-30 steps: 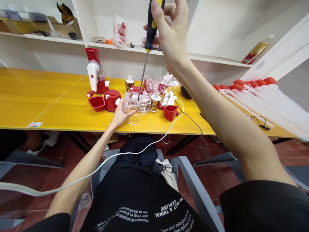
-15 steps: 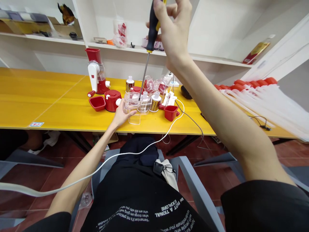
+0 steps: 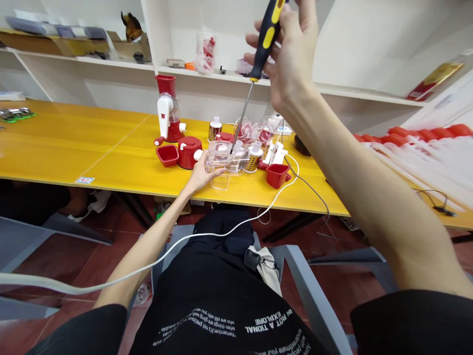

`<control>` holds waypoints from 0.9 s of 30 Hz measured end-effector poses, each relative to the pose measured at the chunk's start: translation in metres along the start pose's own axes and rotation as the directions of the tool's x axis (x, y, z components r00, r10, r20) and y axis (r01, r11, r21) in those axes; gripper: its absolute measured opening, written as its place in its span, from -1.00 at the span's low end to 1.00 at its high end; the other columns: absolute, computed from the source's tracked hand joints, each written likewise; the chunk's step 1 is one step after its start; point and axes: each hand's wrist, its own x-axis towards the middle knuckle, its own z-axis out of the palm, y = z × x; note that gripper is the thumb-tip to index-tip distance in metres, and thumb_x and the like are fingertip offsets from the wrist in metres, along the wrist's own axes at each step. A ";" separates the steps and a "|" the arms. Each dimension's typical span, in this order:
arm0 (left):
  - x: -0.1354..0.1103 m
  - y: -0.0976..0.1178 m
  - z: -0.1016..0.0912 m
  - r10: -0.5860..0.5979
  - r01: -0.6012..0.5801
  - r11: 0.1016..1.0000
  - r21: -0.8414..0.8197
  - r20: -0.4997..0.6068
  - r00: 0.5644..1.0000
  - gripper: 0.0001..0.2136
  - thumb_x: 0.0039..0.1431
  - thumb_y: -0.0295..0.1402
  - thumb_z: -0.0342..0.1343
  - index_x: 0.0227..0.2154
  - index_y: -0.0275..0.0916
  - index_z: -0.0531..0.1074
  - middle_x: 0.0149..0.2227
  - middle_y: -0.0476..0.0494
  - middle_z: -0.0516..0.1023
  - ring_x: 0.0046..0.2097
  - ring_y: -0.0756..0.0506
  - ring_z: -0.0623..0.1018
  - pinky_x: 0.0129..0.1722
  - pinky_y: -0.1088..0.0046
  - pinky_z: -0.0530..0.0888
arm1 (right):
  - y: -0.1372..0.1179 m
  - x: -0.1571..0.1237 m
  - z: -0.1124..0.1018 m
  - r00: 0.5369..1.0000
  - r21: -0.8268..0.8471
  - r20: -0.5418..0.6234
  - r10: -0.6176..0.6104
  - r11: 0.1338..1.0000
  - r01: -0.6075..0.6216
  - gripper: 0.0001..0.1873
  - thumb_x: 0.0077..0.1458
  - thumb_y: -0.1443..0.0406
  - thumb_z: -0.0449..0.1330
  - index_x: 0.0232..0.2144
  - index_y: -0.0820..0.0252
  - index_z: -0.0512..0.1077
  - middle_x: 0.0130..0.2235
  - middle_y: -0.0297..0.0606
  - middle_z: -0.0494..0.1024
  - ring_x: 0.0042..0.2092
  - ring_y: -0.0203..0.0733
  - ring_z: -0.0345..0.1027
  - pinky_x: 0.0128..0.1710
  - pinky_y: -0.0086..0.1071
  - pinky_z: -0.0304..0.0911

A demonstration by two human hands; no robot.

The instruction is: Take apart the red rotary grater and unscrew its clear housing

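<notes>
My right hand (image 3: 293,52) is raised high and closed on the handle of a black and yellow screwdriver (image 3: 263,47). Its long metal shaft slants down to the left, and the tip meets a clear plastic housing (image 3: 220,154) on the table. With thumb and fingers around its left side, my left hand (image 3: 204,172) grips that housing. Beside it stand a red round base (image 3: 189,153) and a red square cup (image 3: 167,155) on the left. Metal grater drums (image 3: 253,158) stand just to the right.
An assembled red and white rotary grater (image 3: 168,108) stands at the back left. Another red cup (image 3: 278,176) sits at the right. A white cable (image 3: 273,199) runs across the yellow table (image 3: 121,162) and over my lap. Red-topped clear parts (image 3: 417,135) line the right side.
The view has swung left, so everything appears further right. The fingers of my right hand have shifted on the screwdriver handle. My left hand stays on the clear housing.
</notes>
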 end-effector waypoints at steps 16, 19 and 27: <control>0.003 -0.001 -0.001 -0.003 0.002 0.996 0.084 0.003 1.000 -0.14 -0.07 0.36 0.25 0.11 -0.22 0.33 0.11 -0.37 0.58 0.15 -0.39 0.58 0.21 -0.05 0.48 | -0.017 -0.009 0.022 0.992 0.047 -0.067 0.108 0.993 -0.105 -0.89 0.49 0.31 -0.09 0.01 -0.01 0.08 -0.12 -0.41 0.30 -0.35 -0.54 0.37 -0.43 -0.68 0.41; 0.002 -0.001 -0.002 -0.020 0.020 0.998 0.058 0.000 1.000 -0.13 -0.09 0.33 0.29 0.12 -0.21 0.33 0.11 -0.36 0.58 0.16 -0.39 0.58 0.23 -0.05 0.47 | -0.015 -0.009 0.020 0.991 0.075 -0.061 0.120 0.991 -0.116 -0.92 0.50 0.34 -0.07 -0.02 0.04 0.10 -0.20 -0.43 0.30 -0.34 -0.52 0.42 -0.41 -0.67 0.42; 0.003 -0.003 -0.002 0.001 -0.001 0.998 0.061 -0.004 1.000 -0.16 -0.08 0.31 0.30 0.09 -0.23 0.34 0.10 -0.35 0.58 0.24 -0.41 0.53 0.25 -0.03 0.46 | -0.015 -0.011 0.021 0.993 0.129 -0.026 0.117 0.985 -0.113 -0.99 0.51 0.27 -0.06 -0.07 0.05 0.12 -0.28 -0.50 0.29 -0.39 -0.54 0.42 -0.38 -0.66 0.42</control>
